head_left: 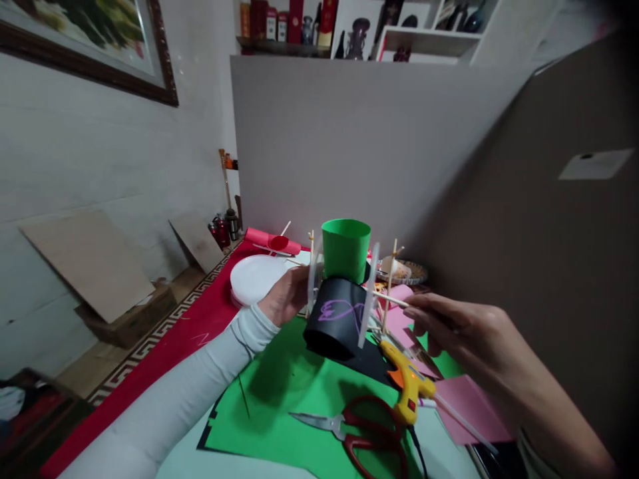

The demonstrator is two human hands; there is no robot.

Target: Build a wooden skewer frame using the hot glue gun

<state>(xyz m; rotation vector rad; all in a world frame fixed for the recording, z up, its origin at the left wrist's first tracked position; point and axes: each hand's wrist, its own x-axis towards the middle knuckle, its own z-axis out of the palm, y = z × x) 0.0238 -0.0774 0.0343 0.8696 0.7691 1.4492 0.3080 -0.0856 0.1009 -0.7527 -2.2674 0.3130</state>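
Note:
My left hand (288, 295) grips a paper craft model from its left side, with the fingertips hidden behind a white disc. The model has a black paper tube (332, 316) with a purple looped drawing and a green paper cup (346, 249) above it. A second white disc (369, 295) stands edge-on at the right side. My right hand (456, 326) pinches the outer end of a thin wooden stick (392, 299), which runs to the right disc. The model hangs above a green sheet (279, 406). Whether the stick passes through the tube, I cannot tell.
Red-handled scissors (372, 432) lie open on the green sheet beside a yellow glue gun (408, 382). White plates (259, 276) and a red paper roll (272, 241) are at the left rear. Pink paper (472, 406) lies right, a woven basket (414, 271) behind. Grey panels enclose the table's back and right.

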